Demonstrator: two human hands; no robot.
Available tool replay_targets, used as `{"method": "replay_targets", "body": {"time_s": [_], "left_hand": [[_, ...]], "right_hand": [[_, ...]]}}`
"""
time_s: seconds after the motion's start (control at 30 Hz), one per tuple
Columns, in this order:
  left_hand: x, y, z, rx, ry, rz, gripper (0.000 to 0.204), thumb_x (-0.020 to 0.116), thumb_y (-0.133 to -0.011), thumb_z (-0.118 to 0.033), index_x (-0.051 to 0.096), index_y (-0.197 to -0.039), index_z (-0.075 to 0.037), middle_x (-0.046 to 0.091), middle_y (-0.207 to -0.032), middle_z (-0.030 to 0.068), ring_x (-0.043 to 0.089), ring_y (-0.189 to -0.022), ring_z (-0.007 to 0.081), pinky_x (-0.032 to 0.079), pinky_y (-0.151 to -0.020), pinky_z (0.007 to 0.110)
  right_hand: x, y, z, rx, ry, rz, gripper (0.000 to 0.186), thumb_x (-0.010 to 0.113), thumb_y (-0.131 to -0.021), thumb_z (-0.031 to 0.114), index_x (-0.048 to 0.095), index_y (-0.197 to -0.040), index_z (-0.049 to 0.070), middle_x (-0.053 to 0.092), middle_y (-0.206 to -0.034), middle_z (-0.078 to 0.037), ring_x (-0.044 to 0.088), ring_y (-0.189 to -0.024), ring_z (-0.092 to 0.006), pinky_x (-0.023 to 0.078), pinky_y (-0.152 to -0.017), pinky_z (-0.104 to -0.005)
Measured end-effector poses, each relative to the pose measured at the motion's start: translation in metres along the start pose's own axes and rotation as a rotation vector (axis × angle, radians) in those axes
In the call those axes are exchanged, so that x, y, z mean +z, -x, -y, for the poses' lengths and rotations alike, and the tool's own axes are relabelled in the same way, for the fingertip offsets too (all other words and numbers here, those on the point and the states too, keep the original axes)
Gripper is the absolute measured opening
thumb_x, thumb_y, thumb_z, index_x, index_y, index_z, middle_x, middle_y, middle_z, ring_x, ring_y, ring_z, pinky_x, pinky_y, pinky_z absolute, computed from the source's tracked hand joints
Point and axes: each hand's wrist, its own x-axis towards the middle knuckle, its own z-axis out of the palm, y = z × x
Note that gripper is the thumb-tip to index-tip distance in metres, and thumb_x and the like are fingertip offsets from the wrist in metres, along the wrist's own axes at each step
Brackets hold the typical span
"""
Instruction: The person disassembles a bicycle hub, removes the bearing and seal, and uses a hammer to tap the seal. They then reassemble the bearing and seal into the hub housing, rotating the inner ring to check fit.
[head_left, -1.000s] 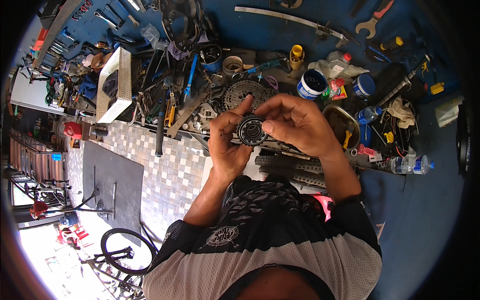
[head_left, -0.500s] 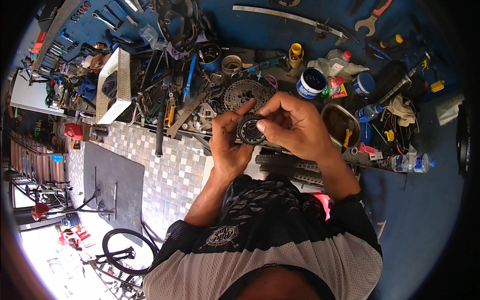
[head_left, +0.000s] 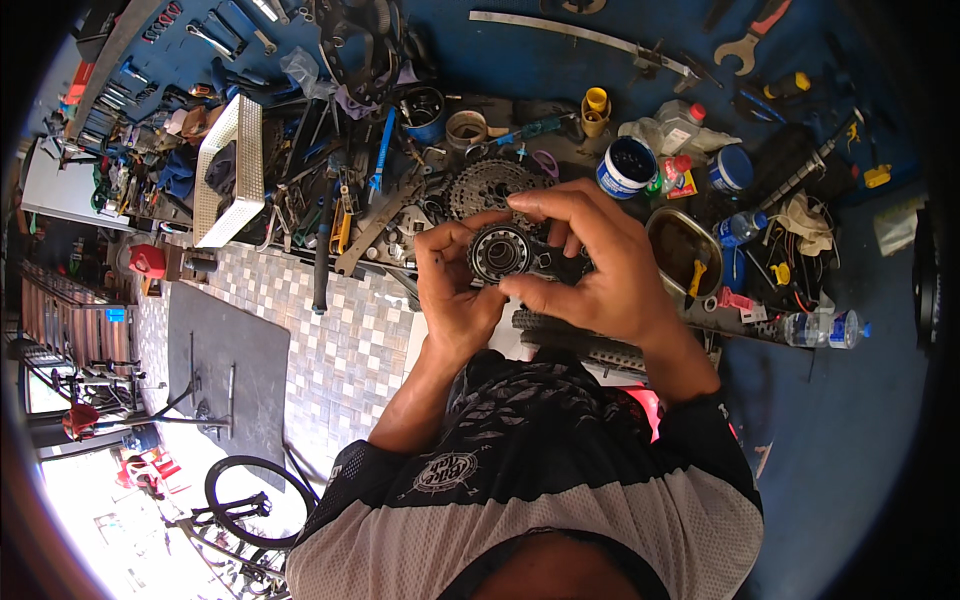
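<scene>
My left hand (head_left: 455,300) is closed round the left side of a dark round hub part (head_left: 499,253), whose face shows a ring of bearings and an open centre. My right hand (head_left: 590,270) curves round its right side, the thumb at the lower rim and the index finger arched over the top; some fingertips are hidden. Just beyond both hands, a large grey cassette of sprockets (head_left: 475,185) lies on the cluttered workbench (head_left: 555,150).
Bench items include a white perforated basket (head_left: 243,170), an open blue-and-white tub (head_left: 625,168), a metal tray (head_left: 665,265) and plastic bottles (head_left: 825,329). Tools hang on the blue wall (head_left: 660,35). Below are bicycle tyres (head_left: 590,352), a grey mat (head_left: 225,370) and a bicycle (head_left: 245,505).
The right thumb has dropped from the bearing face to its lower rim, and the index finger has risen over the top. The part's face now shows fully, a little further left.
</scene>
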Motion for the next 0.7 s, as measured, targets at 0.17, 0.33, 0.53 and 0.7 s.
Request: {"method": "replay_targets", "body": {"time_s": [0.17, 0.33, 0.53, 0.7], "left_hand": [[0.0029, -0.0013, -0.0042, 0.0, -0.018, 0.005, 0.061, 0.074, -0.087, 0.019, 0.034, -0.127, -0.005, 0.059, -0.14, 0.026, 0.066, -0.123, 0.0247, 0.061, -0.101, 0.036], [0.0062, -0.0014, -0.0039, -0.01, 0.007, -0.014, 0.061, 0.074, -0.087, 0.019, 0.035, -0.127, -0.005, 0.06, -0.14, 0.0253, 0.066, -0.122, 0.0242, 0.061, -0.101, 0.035], [0.0053, -0.0017, -0.0026, 0.015, 0.003, 0.004, 0.06, 0.075, -0.088, 0.018, 0.035, -0.127, -0.005, 0.06, -0.139, 0.0244, 0.067, -0.12, 0.023, 0.061, -0.099, 0.035], [0.0048, -0.0016, -0.0025, 0.015, -0.002, 0.005, 0.061, 0.077, -0.088, 0.016, 0.036, -0.127, -0.005, 0.061, -0.136, 0.0222, 0.067, -0.118, 0.0218, 0.061, -0.099, 0.034]], "right_hand": [[0.0051, 0.0024, -0.0016, -0.132, 0.194, -0.009, 0.073, 0.095, -0.074, 0.038, 0.067, -0.134, 0.008, 0.07, -0.119, -0.012, 0.073, -0.101, -0.0316, 0.062, -0.083, -0.0416], [0.0083, 0.0024, -0.0036, -0.147, 0.216, -0.028, 0.07, 0.095, -0.074, 0.035, 0.067, -0.132, 0.006, 0.069, -0.117, -0.012, 0.073, -0.101, -0.0319, 0.062, -0.083, -0.0421], [0.0087, 0.0016, -0.0038, -0.169, 0.215, -0.038, 0.067, 0.095, -0.072, 0.031, 0.068, -0.128, 0.006, 0.069, -0.114, -0.012, 0.073, -0.099, -0.0317, 0.061, -0.081, -0.0421], [0.0086, 0.0008, -0.0033, -0.195, 0.223, -0.065, 0.065, 0.095, -0.071, 0.029, 0.069, -0.126, 0.006, 0.068, -0.112, -0.011, 0.072, -0.098, -0.0312, 0.061, -0.081, -0.0419]]}}
